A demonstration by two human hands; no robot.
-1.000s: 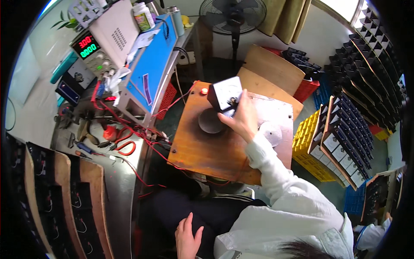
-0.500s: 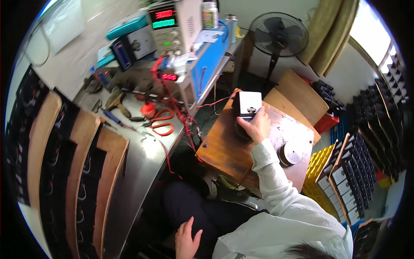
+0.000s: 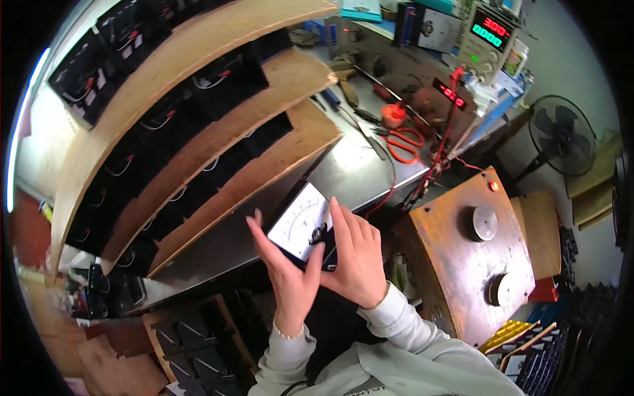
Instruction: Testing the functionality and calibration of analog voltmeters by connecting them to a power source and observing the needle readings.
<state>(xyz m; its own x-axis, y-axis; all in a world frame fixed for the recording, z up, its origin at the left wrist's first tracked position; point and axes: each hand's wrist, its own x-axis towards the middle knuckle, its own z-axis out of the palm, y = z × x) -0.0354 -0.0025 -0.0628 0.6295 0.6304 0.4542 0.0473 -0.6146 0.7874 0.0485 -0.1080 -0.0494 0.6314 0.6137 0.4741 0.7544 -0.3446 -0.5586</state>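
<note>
Both of my hands hold a small analog panel meter (image 3: 302, 223) with a white dial face and a black base, just above the front edge of the metal bench (image 3: 356, 173). My left hand (image 3: 287, 277) grips its lower left side from beneath, thumb on the black base. My right hand (image 3: 356, 254) wraps its right side, fingers pointing up along the edge. The meter's dial faces up toward me, tilted.
Tilted wooden racks (image 3: 218, 132) filled with black batteries run along the left. Orange scissors (image 3: 406, 142), pliers, red leads and lit power supplies (image 3: 492, 33) lie at the back. A wooden box (image 3: 462, 257) with two round knobs stands at right, a fan (image 3: 561, 135) beyond.
My right hand has lifted the meter off the wooden box and brought it left over the bench. My left hand rose from my lap and took hold of it. My view swung left.
</note>
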